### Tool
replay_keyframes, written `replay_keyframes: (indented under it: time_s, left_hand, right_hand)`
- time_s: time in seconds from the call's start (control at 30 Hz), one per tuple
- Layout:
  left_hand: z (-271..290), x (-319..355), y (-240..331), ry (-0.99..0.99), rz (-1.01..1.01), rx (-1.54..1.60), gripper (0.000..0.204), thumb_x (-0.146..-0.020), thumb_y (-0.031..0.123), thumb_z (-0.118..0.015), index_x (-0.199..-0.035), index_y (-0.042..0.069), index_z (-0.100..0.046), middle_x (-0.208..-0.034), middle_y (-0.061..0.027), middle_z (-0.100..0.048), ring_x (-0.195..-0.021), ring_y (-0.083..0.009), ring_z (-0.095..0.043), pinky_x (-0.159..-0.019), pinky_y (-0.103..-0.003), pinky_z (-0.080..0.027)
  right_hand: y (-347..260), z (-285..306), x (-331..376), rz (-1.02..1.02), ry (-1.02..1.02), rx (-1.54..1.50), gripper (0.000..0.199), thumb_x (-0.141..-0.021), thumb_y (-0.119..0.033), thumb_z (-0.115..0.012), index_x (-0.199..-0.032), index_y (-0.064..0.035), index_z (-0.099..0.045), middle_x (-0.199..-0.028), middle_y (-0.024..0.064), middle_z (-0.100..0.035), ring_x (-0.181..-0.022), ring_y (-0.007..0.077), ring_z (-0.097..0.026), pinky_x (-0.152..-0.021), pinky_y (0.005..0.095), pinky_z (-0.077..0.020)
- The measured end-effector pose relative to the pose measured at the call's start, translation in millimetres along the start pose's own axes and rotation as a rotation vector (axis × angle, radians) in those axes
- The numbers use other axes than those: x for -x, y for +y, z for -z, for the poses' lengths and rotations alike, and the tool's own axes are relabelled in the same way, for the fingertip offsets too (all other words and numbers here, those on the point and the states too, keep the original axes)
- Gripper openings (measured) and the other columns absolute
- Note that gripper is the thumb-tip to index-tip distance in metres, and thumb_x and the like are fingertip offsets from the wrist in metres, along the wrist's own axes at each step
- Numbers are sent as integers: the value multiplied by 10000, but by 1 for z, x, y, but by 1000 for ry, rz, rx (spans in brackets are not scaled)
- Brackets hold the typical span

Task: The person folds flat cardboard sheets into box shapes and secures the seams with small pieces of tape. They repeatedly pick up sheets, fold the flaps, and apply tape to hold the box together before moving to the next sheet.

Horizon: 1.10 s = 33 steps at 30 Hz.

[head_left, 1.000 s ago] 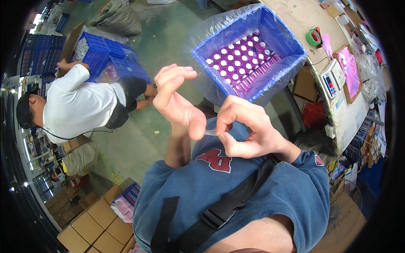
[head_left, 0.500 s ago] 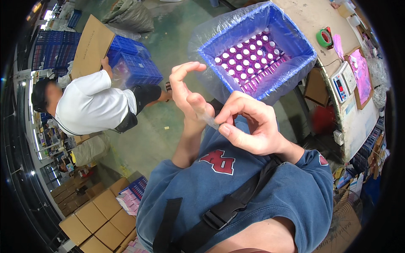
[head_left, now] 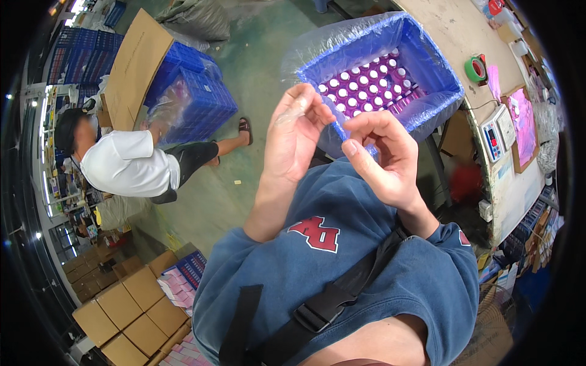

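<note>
Head view: my left hand (head_left: pixel 293 137) and right hand (head_left: pixel 381 155) both pinching thin clear plastic piece (head_left: pixel 339 125); judging it light, flimsy, best gripped at edges.

- Two hands raised in front of the chest: the left hand (head_left: pixel 293 137) and the right hand (head_left: pixel 381 155), pinching one small clear plastic piece (head_left: pixel 339 125) between them.
- One blue crate (head_left: pixel 427 58) lined with clear plastic, on the table edge.
- White-capped bottles (head_left: pixel 366 85) inside it: about two dozen caps show; hands hide the rest.
- One roll of green tape (head_left: pixel 476 68) on the table.
- One small scale (head_left: pixel 497 137).
- One other person (head_left: pixel 131 165) in a white shirt.
- One flat cardboard sheet (head_left: pixel 137 67).
- Brown cardboard boxes (head_left: pixel 125 311) stacked at lower left: about eight in view.
</note>
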<state>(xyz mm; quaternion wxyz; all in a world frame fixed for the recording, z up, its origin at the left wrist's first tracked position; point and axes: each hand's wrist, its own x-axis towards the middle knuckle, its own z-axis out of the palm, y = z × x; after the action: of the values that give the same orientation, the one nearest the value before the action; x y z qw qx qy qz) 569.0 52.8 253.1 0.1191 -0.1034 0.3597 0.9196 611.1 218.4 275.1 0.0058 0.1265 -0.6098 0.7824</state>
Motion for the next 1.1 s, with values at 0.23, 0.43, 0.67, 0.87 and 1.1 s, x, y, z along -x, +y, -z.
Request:
replay_keyframes:
  time_s: [0.23,0.43,0.67,0.87,1.1]
  left_hand:
    - [-4,18,-10,-72,188,33,286,-977,163,-617,-1189,51,-462,-911,-62,-625,-787,-153,-653,-704,-291,-557]
    - [-4,29,-28,-110,174,-35,350,-933,52,-642,-1213,33,-434,-1032,-108,-628,-940,-181,-659,-828,-291,-551]
    - [-3,29,-33,-104,120,-196,377,-856,-108,-537,-1204,27,-486,-1106,-71,-546,-1027,-141,-589,-895,-269,-521]
    - [1,35,-34,-129,98,-178,367,-863,-102,-567,-1195,36,-495,-1136,-78,-527,-1065,-142,-566,-895,-283,-521]
    - [3,37,-33,9,-162,-453,333,-865,-15,-721,-1125,38,-519,-1077,-52,-529,-984,-110,-554,-853,-256,-500]
  right_hand:
    - [6,1,-6,99,-86,255,362,-839,11,-700,-1192,-14,-625,-907,49,-682,-736,67,-601,-646,221,-472]
    - [2,9,-11,71,-92,380,175,-824,-10,-731,-998,-16,-714,-773,24,-614,-670,83,-546,-615,238,-432]
    - [0,22,-10,-267,-97,131,132,-923,-71,-699,-1028,5,-680,-871,-7,-649,-775,48,-580,-687,204,-468]
    - [5,20,-4,-246,-115,64,128,-942,-48,-664,-1057,9,-673,-897,1,-656,-814,55,-588,-727,203,-475]
    - [-4,19,8,-262,-128,-20,108,-959,-40,-604,-982,29,-684,-866,11,-621,-711,36,-488,-629,208,-382]
